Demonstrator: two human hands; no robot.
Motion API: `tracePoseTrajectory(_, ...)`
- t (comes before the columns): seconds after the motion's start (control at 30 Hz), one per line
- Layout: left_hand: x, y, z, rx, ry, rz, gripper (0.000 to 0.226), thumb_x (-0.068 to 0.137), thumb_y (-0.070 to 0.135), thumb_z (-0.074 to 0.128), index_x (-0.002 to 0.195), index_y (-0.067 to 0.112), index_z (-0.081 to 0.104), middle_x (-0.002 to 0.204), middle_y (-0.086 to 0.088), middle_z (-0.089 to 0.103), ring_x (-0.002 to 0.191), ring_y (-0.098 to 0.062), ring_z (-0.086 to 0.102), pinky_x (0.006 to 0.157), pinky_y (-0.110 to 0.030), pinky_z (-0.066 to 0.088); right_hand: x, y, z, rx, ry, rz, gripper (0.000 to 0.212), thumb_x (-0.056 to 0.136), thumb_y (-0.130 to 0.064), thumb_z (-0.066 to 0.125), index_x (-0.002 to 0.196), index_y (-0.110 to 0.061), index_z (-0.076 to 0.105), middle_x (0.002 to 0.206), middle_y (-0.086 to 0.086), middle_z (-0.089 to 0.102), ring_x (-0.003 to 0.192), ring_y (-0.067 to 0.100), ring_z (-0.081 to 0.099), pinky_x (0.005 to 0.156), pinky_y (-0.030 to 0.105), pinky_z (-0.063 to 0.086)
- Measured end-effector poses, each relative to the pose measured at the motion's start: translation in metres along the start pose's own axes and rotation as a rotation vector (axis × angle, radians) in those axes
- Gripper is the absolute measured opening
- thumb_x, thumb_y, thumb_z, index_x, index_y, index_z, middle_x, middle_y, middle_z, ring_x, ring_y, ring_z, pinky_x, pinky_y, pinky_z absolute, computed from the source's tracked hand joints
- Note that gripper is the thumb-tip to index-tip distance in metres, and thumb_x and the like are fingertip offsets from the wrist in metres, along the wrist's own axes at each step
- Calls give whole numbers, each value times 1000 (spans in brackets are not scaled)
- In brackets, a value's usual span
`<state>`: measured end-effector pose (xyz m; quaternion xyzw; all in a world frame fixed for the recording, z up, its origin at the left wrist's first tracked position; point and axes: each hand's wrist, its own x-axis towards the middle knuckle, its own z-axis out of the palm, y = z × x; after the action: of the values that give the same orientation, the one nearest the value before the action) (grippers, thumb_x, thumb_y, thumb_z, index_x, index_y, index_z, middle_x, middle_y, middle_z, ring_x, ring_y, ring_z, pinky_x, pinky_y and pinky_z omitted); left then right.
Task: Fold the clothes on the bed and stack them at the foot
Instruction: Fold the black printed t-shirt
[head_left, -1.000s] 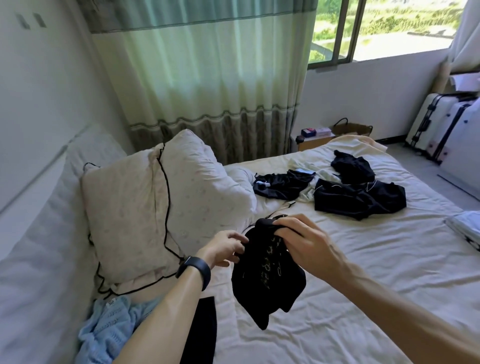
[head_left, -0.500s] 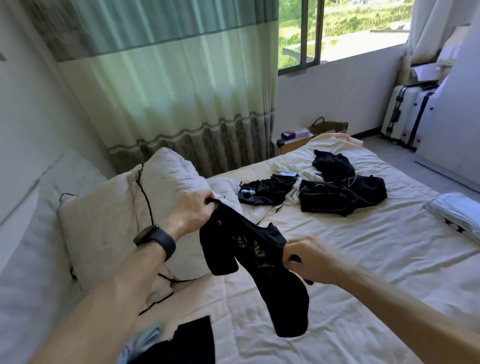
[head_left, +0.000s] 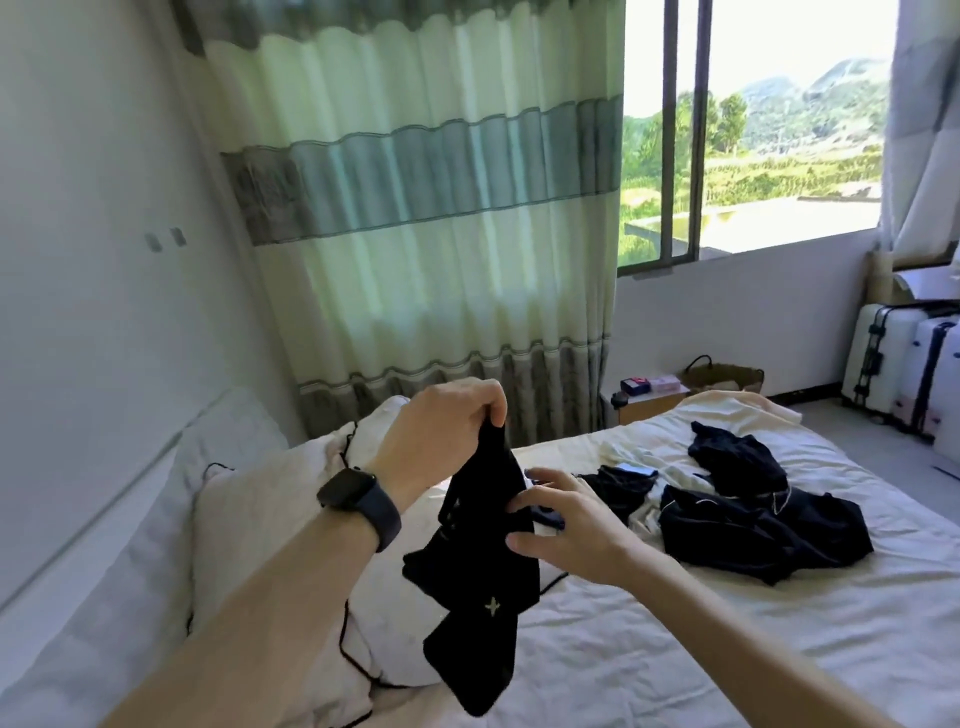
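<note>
A small black garment (head_left: 478, 582) with a pale cross mark hangs in the air above the bed (head_left: 675, 649). My left hand (head_left: 447, 431), with a dark watch on its wrist, pinches its top edge and holds it up. My right hand (head_left: 566, 525) is at the garment's right side, thumb and forefinger touching the cloth, the other fingers spread. More black clothes (head_left: 753, 525) lie in a loose heap on the pale sheet at the right, with another dark piece (head_left: 618, 483) and some white cloth beside them.
White pillows with black piping (head_left: 270, 530) lie at the left against the wall. Behind the bed hang a green striped curtain (head_left: 426, 234) and a window. A low bedside table (head_left: 649, 400), a basket (head_left: 722, 376) and white suitcases (head_left: 904, 364) stand at the right.
My left hand has lifted the garment higher, so it now hangs straight down. My right hand has let go of its lower end and moved up to its side. The view has tilted up.
</note>
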<state>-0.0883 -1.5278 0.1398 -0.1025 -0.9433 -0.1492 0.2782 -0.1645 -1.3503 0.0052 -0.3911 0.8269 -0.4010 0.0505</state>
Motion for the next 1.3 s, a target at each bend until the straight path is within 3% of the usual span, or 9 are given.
tracePoseTrajectory(0.17,10,-15,-38,2,155,-20,22,97,10,51,103,28,62,81,15,60,74,-21,62,64,-36,49,27,-21,-3,-111,-9,-30,40,83,-48,75,120,-38,65,117,-20,47,113,7,50,91,19,39)
tracePoseTrajectory(0.27,8,-25,-51,17,189,-52,22,100,12,51,111,27,62,97,11,69,87,-18,67,73,-37,53,34,-27,-5,-109,20,-94,27,79,-56,74,102,-42,69,104,-25,48,97,-3,50,78,6,35)
tracePoseTrajectory(0.5,-8,-59,-73,171,329,-106,20,97,9,57,105,25,65,102,7,68,85,-21,67,76,-41,55,39,-15,-24,-324,-90,-201,44,90,-68,50,67,-34,65,94,-18,59,101,-2,52,92,28,45)
tracePoseTrajectory(0.57,-12,-67,-79,177,358,-146,24,92,5,55,95,25,67,102,6,68,84,-23,66,75,-41,55,41,-12,-37,-291,2,-229,49,95,-61,46,73,-25,70,92,-16,66,99,-1,58,93,29,47)
tracePoseTrajectory(0.7,-13,-69,-82,251,279,-103,29,88,-1,56,89,26,65,101,6,67,80,-26,66,71,-41,54,50,-31,-58,-195,192,-223,23,87,-59,59,92,-39,68,101,-22,65,96,-1,62,83,20,46)
tracePoseTrajectory(0.8,-4,-60,-79,291,213,-33,28,88,2,57,90,29,64,103,9,65,82,-27,66,68,-38,53,59,-65,-45,-100,156,-293,31,82,-60,60,111,-50,63,111,-25,64,104,-4,62,81,6,42)
tracePoseTrajectory(0.93,12,-51,-75,257,206,-3,25,92,6,56,90,30,63,104,9,64,82,-28,65,68,-41,53,75,-99,-22,49,131,-356,48,82,-49,65,128,-52,50,121,-28,62,107,-5,62,82,7,43)
tracePoseTrajectory(1.13,25,-50,-77,295,208,-4,24,93,12,54,90,34,59,104,13,63,79,-24,62,60,-32,44,89,-113,-13,151,198,-316,36,82,-36,71,109,-44,48,90,-17,68,81,0,63,70,10,43)
tracePoseTrajectory(1.3,18,-64,-79,276,243,-53,29,92,4,53,88,31,63,104,11,64,84,-24,63,67,-39,52,78,-92,-20,-37,28,-228,32,76,-60,65,85,-33,50,68,-14,59,59,5,52,56,19,42)
